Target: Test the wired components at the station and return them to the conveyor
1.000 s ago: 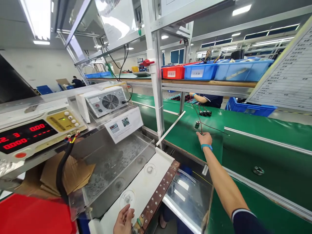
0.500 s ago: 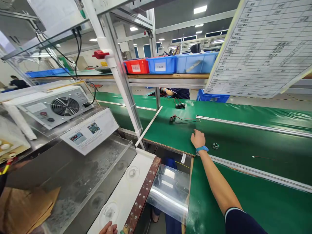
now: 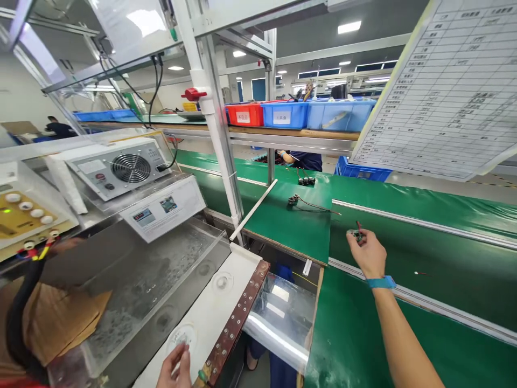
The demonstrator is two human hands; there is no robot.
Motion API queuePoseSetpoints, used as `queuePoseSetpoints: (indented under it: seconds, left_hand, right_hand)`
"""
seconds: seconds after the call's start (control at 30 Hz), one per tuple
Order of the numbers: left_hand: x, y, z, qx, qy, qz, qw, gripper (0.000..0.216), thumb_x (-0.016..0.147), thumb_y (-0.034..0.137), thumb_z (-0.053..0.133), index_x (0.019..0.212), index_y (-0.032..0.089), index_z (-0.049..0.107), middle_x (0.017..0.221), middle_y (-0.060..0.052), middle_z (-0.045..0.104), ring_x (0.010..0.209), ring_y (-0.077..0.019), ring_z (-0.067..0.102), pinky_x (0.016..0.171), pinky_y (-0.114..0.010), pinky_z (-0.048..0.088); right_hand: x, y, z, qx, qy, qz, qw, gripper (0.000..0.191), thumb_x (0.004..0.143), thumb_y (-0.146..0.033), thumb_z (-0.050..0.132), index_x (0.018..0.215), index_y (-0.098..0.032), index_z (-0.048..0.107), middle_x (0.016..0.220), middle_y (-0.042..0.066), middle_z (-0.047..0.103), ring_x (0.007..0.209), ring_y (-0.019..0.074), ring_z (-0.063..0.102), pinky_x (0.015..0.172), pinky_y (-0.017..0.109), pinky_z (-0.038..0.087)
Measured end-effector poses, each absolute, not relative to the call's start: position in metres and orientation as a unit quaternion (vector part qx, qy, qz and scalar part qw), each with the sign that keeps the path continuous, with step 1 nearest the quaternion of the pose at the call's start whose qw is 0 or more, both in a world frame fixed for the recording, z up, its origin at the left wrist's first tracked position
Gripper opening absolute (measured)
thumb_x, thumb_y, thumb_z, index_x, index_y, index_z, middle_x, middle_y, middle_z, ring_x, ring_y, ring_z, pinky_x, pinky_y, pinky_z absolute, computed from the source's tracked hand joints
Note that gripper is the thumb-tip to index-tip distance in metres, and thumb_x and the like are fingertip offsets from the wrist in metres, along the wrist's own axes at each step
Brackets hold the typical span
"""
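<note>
Above the green conveyor belt, my right hand (image 3: 368, 254), with a blue wristband, pinches a small round circuit board (image 3: 357, 234) with a short reddish wire sticking up. My left hand (image 3: 175, 367) is at the bottom edge with thumb and fingertips drawn together; whatever is between them I cannot make out. It is beside a round clear-rimmed recess (image 3: 181, 338) in the white strip (image 3: 202, 318). On the green board left of my right hand lies a small round part with long wires (image 3: 293, 200). Behind it sits a cluster of dark wired parts (image 3: 307, 181).
A brown riveted bar (image 3: 238, 318) edges the white strip. A grey fan-fronted unit (image 3: 121, 167) stands at left, near thick black cables (image 3: 20, 318). An upright white pipe (image 3: 218, 145) and a hanging paper sheet (image 3: 436, 97) frame the belt. A co-worker's arm (image 3: 287, 157) shows behind.
My right hand has moved right and picked up the round circuit board from the belt. My left hand has come further into view, at the recess. The camera view has shifted left.
</note>
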State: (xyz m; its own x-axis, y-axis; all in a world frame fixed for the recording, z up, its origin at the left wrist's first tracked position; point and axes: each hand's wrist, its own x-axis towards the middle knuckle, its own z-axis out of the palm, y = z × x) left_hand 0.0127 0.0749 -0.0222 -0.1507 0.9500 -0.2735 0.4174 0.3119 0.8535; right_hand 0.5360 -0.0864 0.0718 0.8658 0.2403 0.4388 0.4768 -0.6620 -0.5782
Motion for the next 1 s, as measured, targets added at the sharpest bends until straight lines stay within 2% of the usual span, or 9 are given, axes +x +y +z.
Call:
queuePoseSetpoints:
  seconds: [0.13, 0.3, 0.37, 0.43, 0.53, 0.63, 0.73, 0.87, 1.0]
  left_hand:
    - [0.059, 0.046, 0.049, 0.654, 0.588, 0.392, 0.272, 0.049, 0.08, 0.049, 0.05, 0.119, 0.019, 0.055, 0.128, -0.013, 0.058, 0.12, -0.031, 0.053, 0.104, -0.048, 0.04]
    - [0.063, 0.029, 0.11, 0.778, 0.476, 0.41, -0.002, 0.057, 0.089, 0.027, 0.049, 0.143, 0.021, 0.031, 0.15, -0.012, 0.036, 0.142, -0.0286, 0.024, 0.112, -0.05, 0.027]
    - [0.041, 0.03, 0.116, 0.788, 0.497, 0.355, -0.073, 0.055, 0.089, 0.025, 0.05, 0.141, 0.019, 0.034, 0.148, -0.013, 0.04, 0.143, -0.0301, 0.022, 0.113, -0.053, 0.022]
    - [0.01, 0.029, 0.114, 0.782, 0.554, 0.273, -0.085, 0.038, 0.091, 0.022, 0.044, 0.129, 0.017, 0.05, 0.133, -0.013, 0.057, 0.135, -0.0294, 0.037, 0.114, -0.053, 0.019]
    - [-0.038, 0.02, 0.102, 0.727, 0.671, 0.141, -0.029, 0.032, 0.093, 0.017, 0.033, 0.101, 0.018, 0.064, 0.099, -0.01, 0.071, 0.104, -0.0254, 0.062, 0.106, -0.05, 0.027]
    - [-0.078, 0.003, 0.086, 0.663, 0.746, 0.048, 0.037, 0.033, 0.093, 0.02, 0.03, 0.089, 0.017, 0.063, 0.088, -0.01, 0.071, 0.09, -0.0263, 0.065, 0.089, -0.044, 0.039]
    - [-0.107, -0.02, 0.068, 0.608, 0.785, 0.014, 0.116, 0.031, 0.092, 0.025, 0.03, 0.087, 0.019, 0.06, 0.084, -0.011, 0.07, 0.084, -0.0268, 0.066, 0.072, -0.036, 0.041]
    - [-0.122, -0.048, 0.045, 0.516, 0.771, 0.128, 0.351, 0.026, 0.087, 0.038, 0.041, 0.074, 0.021, 0.055, 0.064, -0.005, 0.064, 0.06, -0.0198, 0.063, 0.056, -0.028, 0.038]
    - [-0.095, -0.061, 0.04, 0.361, 0.636, 0.266, 0.628, 0.042, 0.078, 0.061, 0.05, 0.078, 0.019, 0.053, 0.057, 0.003, 0.057, 0.036, -0.0076, 0.045, 0.039, -0.021, 0.02]
  right_hand:
    - [0.433, -0.044, 0.118, -0.776, -0.465, -0.074, 0.419, 0.047, 0.082, -0.058, 0.055, 0.112, -0.021, 0.06, 0.081, 0.006, 0.064, 0.067, 0.0192, 0.057, 0.064, 0.03, 0.047]
    - [0.303, 0.005, 0.136, -0.501, -0.763, 0.143, 0.382, 0.036, 0.082, -0.045, 0.064, 0.113, -0.026, 0.06, 0.093, 0.007, 0.066, 0.077, 0.0191, 0.06, 0.07, 0.03, 0.048]
    - [0.26, 0.029, 0.126, -0.404, -0.813, 0.22, 0.357, 0.035, 0.083, -0.042, 0.065, 0.113, -0.025, 0.059, 0.094, 0.005, 0.066, 0.077, 0.0171, 0.06, 0.071, 0.028, 0.047]
    - [0.22, 0.058, 0.104, -0.374, -0.829, 0.262, 0.322, 0.033, 0.083, -0.041, 0.065, 0.11, -0.023, 0.059, 0.091, 0.003, 0.066, 0.076, 0.0155, 0.059, 0.071, 0.026, 0.045]
    - [0.167, 0.099, 0.058, -0.444, -0.83, 0.246, 0.23, 0.031, 0.084, -0.042, 0.062, 0.105, -0.02, 0.059, 0.083, 0.003, 0.066, 0.077, 0.017, 0.06, 0.069, 0.025, 0.041]
    - [0.127, 0.127, 0.014, -0.51, -0.826, 0.204, 0.125, 0.032, 0.083, -0.042, 0.061, 0.105, -0.018, 0.058, 0.085, 0.005, 0.068, 0.083, 0.0208, 0.062, 0.069, 0.026, 0.038]
    - [0.103, 0.139, -0.017, -0.522, -0.829, 0.186, 0.068, 0.032, 0.082, -0.041, 0.06, 0.104, -0.018, 0.059, 0.092, 0.009, 0.069, 0.089, 0.0246, 0.064, 0.07, 0.027, 0.039]
    - [0.092, 0.14, -0.039, -0.532, -0.827, 0.177, 0.038, 0.034, 0.082, -0.044, 0.06, 0.102, -0.016, 0.058, 0.094, 0.012, 0.07, 0.089, 0.0272, 0.065, 0.069, 0.029, 0.04]
    - [0.089, 0.141, -0.05, -0.535, -0.827, 0.17, 0.015, 0.038, 0.083, -0.045, 0.058, 0.106, -0.014, 0.057, 0.095, 0.015, 0.07, 0.09, 0.0285, 0.065, 0.07, 0.03, 0.042]
